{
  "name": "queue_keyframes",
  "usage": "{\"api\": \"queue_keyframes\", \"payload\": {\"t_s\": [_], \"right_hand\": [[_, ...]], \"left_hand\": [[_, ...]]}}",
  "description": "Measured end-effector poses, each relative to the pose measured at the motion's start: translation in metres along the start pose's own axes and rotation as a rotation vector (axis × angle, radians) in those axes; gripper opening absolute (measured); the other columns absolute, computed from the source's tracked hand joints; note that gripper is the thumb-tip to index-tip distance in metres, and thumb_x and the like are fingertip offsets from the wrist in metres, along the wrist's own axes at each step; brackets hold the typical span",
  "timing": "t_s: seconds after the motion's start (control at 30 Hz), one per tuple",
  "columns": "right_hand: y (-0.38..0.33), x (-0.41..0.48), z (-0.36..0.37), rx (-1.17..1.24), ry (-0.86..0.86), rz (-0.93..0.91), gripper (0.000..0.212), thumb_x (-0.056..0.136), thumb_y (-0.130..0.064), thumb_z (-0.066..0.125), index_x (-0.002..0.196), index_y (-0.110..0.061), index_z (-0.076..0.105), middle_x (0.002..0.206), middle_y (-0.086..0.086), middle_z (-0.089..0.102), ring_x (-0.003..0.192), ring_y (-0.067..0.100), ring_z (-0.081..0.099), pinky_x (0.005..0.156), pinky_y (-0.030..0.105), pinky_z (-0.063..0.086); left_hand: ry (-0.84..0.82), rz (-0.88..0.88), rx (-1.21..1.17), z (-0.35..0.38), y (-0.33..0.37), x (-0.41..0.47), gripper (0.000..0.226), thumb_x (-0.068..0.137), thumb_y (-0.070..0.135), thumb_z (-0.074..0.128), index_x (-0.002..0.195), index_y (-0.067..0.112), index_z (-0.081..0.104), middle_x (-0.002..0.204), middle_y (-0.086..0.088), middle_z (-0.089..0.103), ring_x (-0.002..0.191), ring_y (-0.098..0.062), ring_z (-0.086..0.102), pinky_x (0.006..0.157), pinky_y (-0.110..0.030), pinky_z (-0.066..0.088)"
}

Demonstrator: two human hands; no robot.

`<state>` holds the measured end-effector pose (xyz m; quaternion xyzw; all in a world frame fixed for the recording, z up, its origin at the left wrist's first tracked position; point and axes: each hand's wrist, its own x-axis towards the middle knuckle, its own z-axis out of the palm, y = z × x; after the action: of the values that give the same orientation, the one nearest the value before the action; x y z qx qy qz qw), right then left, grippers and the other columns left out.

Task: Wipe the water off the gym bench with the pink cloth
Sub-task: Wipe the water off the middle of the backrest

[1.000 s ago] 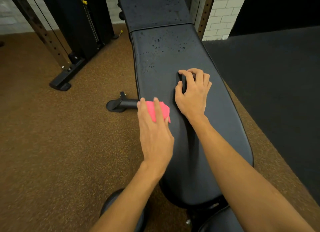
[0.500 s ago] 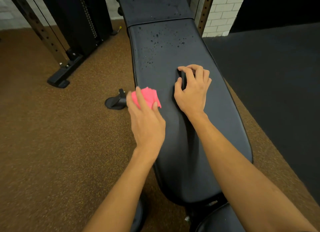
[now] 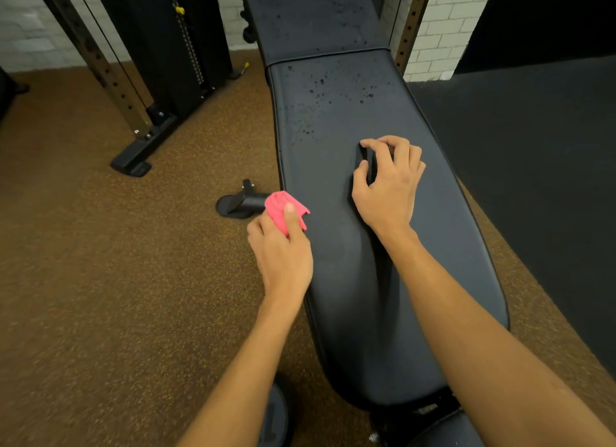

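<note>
The black padded gym bench (image 3: 376,296) runs away from me through the middle of the view. Water drops (image 3: 328,93) speckle its far half and the back pad beyond the seam. The pink cloth (image 3: 281,206) is bunched in my left hand (image 3: 283,250), which is closed on it at the bench's left edge, partly over the floor. My right hand (image 3: 388,186) rests on the pad's middle, its fingers curled around a small dark object (image 3: 365,165) that I cannot identify. The near half of the pad looks free of drops.
A black bench foot (image 3: 238,205) sticks out on the brown rubber floor just left of the cloth. A rack upright and weight stack (image 3: 143,120) stand at the back left. A dark mat (image 3: 540,166) lies to the right. A round black part (image 3: 276,420) sits below my left forearm.
My left hand has closed on the pink cloth, bunched it up and drawn it left from the pad to the bench's left edge. My right hand has stayed on the dark object.
</note>
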<state>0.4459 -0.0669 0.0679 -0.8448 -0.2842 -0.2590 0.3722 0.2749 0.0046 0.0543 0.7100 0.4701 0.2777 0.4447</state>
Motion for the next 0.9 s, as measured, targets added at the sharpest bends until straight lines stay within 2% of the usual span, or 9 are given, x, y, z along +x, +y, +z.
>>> {"api": "queue_keyframes", "payload": {"t_s": [0.07, 0.13, 0.27, 0.37, 0.53, 0.63, 0.73, 0.83, 0.9], "right_hand": [[-0.001, 0.000, 0.000, -0.011, 0.000, -0.005, 0.030, 0.096, -0.025, 0.060, 0.123, -0.021, 0.071, 0.125, 0.001, 0.060, 0.119, 0.023, 0.052, 0.097, 0.040, 0.041], [-0.002, 0.000, -0.001, -0.034, -0.005, -0.017, 0.032, 0.095, -0.025, 0.060, 0.125, -0.020, 0.070, 0.130, 0.001, 0.060, 0.123, 0.023, 0.052, 0.102, 0.041, 0.041], [-0.002, 0.000, -0.002, -0.060, -0.061, -0.035, 0.039, 0.097, -0.028, 0.058, 0.134, -0.022, 0.067, 0.146, 0.000, 0.057, 0.139, 0.021, 0.049, 0.115, 0.040, 0.034], [-0.002, 0.000, -0.002, -0.066, -0.086, -0.036, 0.041, 0.099, -0.029, 0.056, 0.139, -0.023, 0.065, 0.153, -0.001, 0.055, 0.147, 0.020, 0.045, 0.119, 0.041, 0.032], [-0.002, 0.000, -0.001, -0.057, -0.086, -0.041, 0.044, 0.099, -0.027, 0.056, 0.142, -0.021, 0.064, 0.158, 0.002, 0.053, 0.154, 0.024, 0.042, 0.123, 0.044, 0.032], [-0.003, 0.002, 0.000, -0.057, -0.100, -0.051, 0.045, 0.099, -0.025, 0.057, 0.144, -0.020, 0.062, 0.160, 0.003, 0.052, 0.156, 0.025, 0.039, 0.124, 0.047, 0.032], [-0.003, 0.003, -0.001, -0.054, -0.115, -0.048, 0.046, 0.100, -0.025, 0.056, 0.146, -0.020, 0.061, 0.162, 0.003, 0.050, 0.158, 0.024, 0.037, 0.125, 0.048, 0.031], [-0.004, 0.005, -0.001, -0.052, -0.120, -0.052, 0.046, 0.100, -0.025, 0.055, 0.146, -0.021, 0.060, 0.163, 0.002, 0.049, 0.158, 0.024, 0.036, 0.125, 0.049, 0.031], [-0.004, 0.005, -0.002, -0.053, -0.136, -0.044, 0.047, 0.100, -0.025, 0.055, 0.147, -0.021, 0.059, 0.164, 0.002, 0.047, 0.160, 0.023, 0.033, 0.127, 0.049, 0.030]], "left_hand": [[-0.010, -0.010, -0.057, -0.002, -0.010, -0.011, 0.051, 0.111, 0.055, 0.037, 0.139, 0.018, 0.058, 0.125, -0.002, 0.062, 0.121, -0.023, 0.058, 0.107, -0.041, 0.043], [0.002, 0.002, -0.099, -0.002, -0.006, -0.006, 0.049, 0.111, 0.054, 0.039, 0.145, 0.023, 0.055, 0.128, 0.002, 0.066, 0.121, -0.018, 0.060, 0.105, -0.039, 0.045], [0.009, -0.106, -0.191, 0.003, 0.015, 0.034, 0.047, 0.113, 0.051, 0.034, 0.141, 0.020, 0.056, 0.119, -0.003, 0.065, 0.116, -0.028, 0.062, 0.090, -0.033, 0.040], [-0.017, -0.113, -0.221, 0.003, 0.011, 0.026, 0.046, 0.113, 0.052, 0.033, 0.142, 0.025, 0.056, 0.120, 0.001, 0.064, 0.113, -0.022, 0.058, 0.095, -0.035, 0.042], [-0.055, -0.156, -0.197, -0.005, -0.018, -0.033, 0.051, 0.112, 0.055, 0.030, 0.154, 0.032, 0.048, 0.132, 0.006, 0.063, 0.121, -0.015, 0.058, 0.104, -0.038, 0.044], [-0.047, -0.133, -0.190, -0.003, -0.004, -0.003, 0.049, 0.112, 0.055, 0.030, 0.149, 0.031, 0.052, 0.133, 0.001, 0.065, 0.124, -0.020, 0.059, 0.105, -0.039, 0.044], [-0.057, -0.086, -0.192, 0.004, 0.029, 0.057, 0.050, 0.113, 0.055, 0.030, 0.151, 0.029, 0.050, 0.139, -0.005, 0.062, 0.130, -0.027, 0.057, 0.112, -0.044, 0.044], [-0.037, -0.054, -0.217, 0.011, 0.051, 0.096, 0.051, 0.113, 0.054, 0.030, 0.150, 0.026, 0.050, 0.133, -0.003, 0.064, 0.126, -0.026, 0.058, 0.111, -0.047, 0.045], [-0.035, -0.043, -0.220, 0.013, 0.045, 0.088, 0.048, 0.113, 0.050, 0.032, 0.148, 0.023, 0.050, 0.129, -0.003, 0.064, 0.123, -0.026, 0.059, 0.110, -0.046, 0.046]]}}
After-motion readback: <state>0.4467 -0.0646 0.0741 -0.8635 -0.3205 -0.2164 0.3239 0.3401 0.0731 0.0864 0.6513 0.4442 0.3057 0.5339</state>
